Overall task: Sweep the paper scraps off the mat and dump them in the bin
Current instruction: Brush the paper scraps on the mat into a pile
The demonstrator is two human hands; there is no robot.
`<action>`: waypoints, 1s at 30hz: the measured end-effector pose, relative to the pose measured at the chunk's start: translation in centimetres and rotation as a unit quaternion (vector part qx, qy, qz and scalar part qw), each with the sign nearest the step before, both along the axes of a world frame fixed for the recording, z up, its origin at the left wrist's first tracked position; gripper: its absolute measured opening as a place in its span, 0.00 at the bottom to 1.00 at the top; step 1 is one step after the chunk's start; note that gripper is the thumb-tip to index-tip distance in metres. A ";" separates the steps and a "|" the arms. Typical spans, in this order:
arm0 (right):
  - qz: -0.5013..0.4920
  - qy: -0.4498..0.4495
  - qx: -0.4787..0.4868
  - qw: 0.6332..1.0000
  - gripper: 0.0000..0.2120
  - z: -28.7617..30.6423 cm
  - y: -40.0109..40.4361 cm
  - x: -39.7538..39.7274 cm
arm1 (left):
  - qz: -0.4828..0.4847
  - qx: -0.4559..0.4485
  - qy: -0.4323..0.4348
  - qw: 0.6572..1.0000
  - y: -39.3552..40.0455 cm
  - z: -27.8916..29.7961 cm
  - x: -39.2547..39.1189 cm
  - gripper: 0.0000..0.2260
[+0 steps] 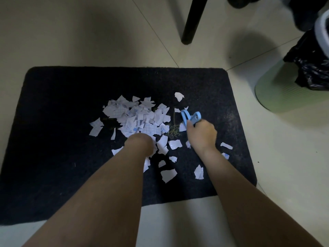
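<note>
A dark mat (pixel 62 122) lies on the pale tiled floor. White and blue-gridded paper scraps (pixel 138 114) are heaped near its middle, and several loose pieces lie scattered toward the near right edge. My left hand (pixel 139 142) bends down into the near side of the heap, with its fingers hidden under the wrist. My right hand (pixel 202 135) is to the right of the heap and grips a light blue plastic tool (pixel 191 118) by its handle. The tool's working end cannot be made out. A pale green bin (pixel 277 91) lined with a black bag (pixel 309 68) stands off the mat's far right corner.
A black chair leg (pixel 192 20) stands on the floor beyond the mat's far edge. A thin brownish twig-like shape (pixel 174 130) lies on the mat between the heap and my right hand. Dark objects sit at the top right corner.
</note>
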State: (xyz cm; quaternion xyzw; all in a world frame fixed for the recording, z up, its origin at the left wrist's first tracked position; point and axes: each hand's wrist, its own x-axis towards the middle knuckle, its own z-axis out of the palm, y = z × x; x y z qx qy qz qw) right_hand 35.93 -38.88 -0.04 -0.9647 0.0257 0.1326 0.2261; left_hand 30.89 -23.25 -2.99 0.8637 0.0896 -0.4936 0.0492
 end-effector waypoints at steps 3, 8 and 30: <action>-0.027 -0.012 0.038 0.999 0.23 0.6 -0.4 0.8 | 0.008 -0.002 -0.004 1.000 0.3 -0.1 0.1 0.14; -0.091 -0.073 -0.005 0.993 0.18 1.0 -2.0 2.0 | 0.023 -0.005 -0.008 1.000 0.3 0.0 0.0 0.14; 0.091 -0.102 -0.098 0.986 0.14 -0.3 3.5 9.2 | -0.003 -0.007 0.020 1.000 1.2 -0.6 1.1 0.17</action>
